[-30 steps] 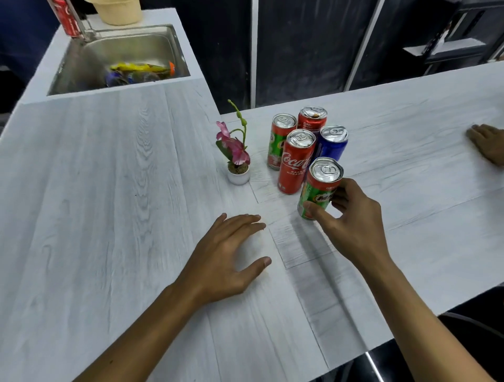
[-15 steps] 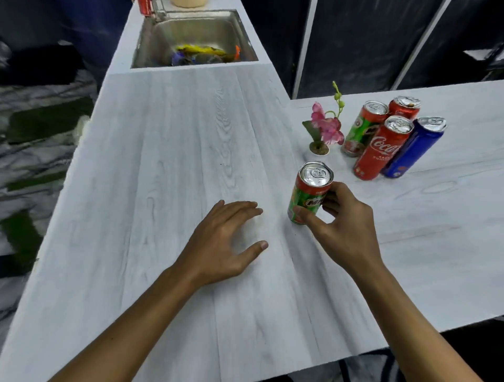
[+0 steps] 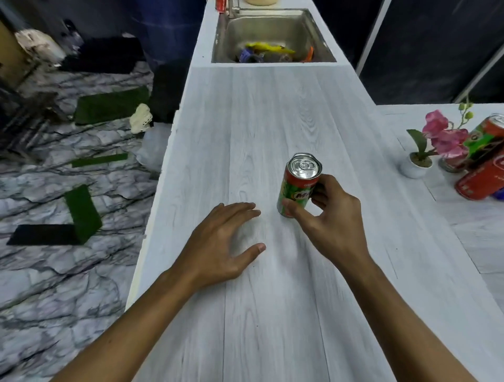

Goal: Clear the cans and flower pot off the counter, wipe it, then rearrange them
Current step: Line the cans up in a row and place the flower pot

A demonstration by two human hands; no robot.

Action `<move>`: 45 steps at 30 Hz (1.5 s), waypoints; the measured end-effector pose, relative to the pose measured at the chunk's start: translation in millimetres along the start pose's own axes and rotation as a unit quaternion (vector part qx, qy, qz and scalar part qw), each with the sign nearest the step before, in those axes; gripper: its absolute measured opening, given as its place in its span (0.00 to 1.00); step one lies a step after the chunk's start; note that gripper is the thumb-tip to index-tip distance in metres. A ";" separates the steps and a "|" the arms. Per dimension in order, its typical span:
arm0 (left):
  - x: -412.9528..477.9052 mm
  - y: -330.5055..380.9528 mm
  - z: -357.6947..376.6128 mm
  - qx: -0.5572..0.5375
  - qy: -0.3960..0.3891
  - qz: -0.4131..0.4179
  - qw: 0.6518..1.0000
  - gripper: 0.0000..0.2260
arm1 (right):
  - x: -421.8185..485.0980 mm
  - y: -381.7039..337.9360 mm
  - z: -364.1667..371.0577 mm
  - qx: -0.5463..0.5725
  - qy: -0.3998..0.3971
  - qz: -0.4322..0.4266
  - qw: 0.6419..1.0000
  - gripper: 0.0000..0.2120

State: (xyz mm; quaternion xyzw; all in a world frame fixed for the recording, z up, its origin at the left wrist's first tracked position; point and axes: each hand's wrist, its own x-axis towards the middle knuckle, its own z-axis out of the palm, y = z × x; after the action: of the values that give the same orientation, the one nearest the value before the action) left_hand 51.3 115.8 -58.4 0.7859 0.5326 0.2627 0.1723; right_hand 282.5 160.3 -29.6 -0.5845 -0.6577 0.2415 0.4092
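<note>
Milo can [image 3: 298,188] has moved left, away from the other cans [image 3: 481,180]; right hand [image 3: 331,218] grips it, possibly lifted. Left hand [image 3: 218,240] lies flat and relaxed on the counter [image 3: 272,313]. Clearing has started.

Two bare hands are in view: a left hand [image 3: 221,240] and a right hand [image 3: 327,218], both at lower centre.

Five drink cans seem to be in view. One green-and-red can [image 3: 298,188] is at the centre. Three cluster at the right edge, all cut off by the frame: a second green can [image 3: 485,139], a red can [image 3: 482,180] and a blue sliver [image 3: 499,194] that is probably a can. One far red can [image 3: 221,2] shows at the top edge, mostly cropped.

There is one flower pot [image 3: 414,167], white with pink blooms, at right, and one steel sink [image 3: 272,30] at top centre. Three green mats [image 3: 109,106] lie at the left of the frame.
</note>
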 end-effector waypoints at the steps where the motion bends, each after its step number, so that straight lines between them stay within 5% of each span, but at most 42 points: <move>1: -3.3 -7.2 -4.7 0.002 0.002 -0.004 1.000 0.28 | 3.2 -4.7 9.3 0.001 -0.002 -0.003 1.000 0.28; 20: -26.9 -75.2 -42.2 0.012 0.032 -0.046 0.998 0.27 | 47.4 -58.0 131.7 0.029 -0.048 -0.036 0.998 0.27; 45: -28.9 -81.5 -37.5 0.005 0.008 -0.052 0.999 0.27 | 44.7 -53.7 141.3 -0.052 -0.098 -0.019 0.994 0.37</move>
State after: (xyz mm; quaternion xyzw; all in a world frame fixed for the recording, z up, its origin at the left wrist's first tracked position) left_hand -40.4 119.1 -79.8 0.7557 0.5754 0.2576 0.1777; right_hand 136.7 215.6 -53.0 -0.5663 -0.7172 0.2551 0.3159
